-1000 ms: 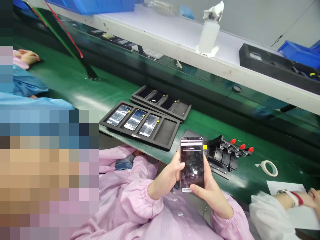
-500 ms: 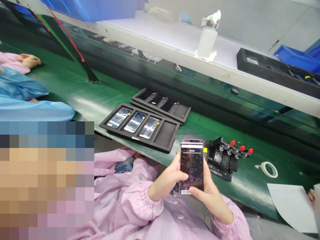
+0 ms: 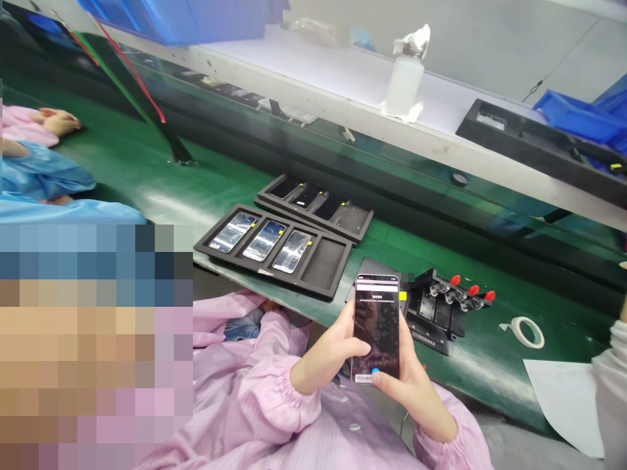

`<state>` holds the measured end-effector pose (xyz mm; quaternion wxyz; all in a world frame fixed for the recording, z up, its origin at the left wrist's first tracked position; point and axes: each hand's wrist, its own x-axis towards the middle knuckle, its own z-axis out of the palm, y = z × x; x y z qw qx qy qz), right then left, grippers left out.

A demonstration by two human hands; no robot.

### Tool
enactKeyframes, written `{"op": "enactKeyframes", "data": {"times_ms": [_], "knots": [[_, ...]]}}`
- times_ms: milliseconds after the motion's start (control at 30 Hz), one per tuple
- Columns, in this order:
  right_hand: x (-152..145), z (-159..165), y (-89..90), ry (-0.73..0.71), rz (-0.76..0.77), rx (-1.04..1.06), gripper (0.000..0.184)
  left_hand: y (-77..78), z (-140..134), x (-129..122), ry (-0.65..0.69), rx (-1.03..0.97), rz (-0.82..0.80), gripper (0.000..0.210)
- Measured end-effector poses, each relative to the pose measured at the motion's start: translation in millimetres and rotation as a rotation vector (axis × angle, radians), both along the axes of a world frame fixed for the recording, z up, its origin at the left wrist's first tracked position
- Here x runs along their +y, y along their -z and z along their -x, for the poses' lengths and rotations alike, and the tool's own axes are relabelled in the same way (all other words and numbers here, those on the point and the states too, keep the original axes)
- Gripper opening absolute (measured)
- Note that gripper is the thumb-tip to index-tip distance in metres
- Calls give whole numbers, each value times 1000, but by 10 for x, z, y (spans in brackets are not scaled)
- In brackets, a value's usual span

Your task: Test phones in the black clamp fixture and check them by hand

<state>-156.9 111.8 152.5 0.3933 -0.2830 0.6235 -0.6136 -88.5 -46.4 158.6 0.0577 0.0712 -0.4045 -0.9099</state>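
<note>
Phone [image 3: 377,320] lit up, left hand [image 3: 337,349] and right hand [image 3: 407,371] both grasping it, by the near edge of the table [image 3: 490,372]!

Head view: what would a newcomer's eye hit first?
The phone held between the left fingers and right fingers, low and just right of centre. Next, three red tips on the black fixture to the phone's right, then three more phones in the front tray to its left.
</note>
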Motion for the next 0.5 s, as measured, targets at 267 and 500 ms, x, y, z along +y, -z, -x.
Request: {"op": "enactKeyframes", "data": {"times_ms": [267,500], "knots": [[33,32,65,-12,-28,29,90,-3,14,-23,4,-24,28,78],[-49,7,266,292,35,-298,75,-40,27,22,-65,-99,466,48]]}}
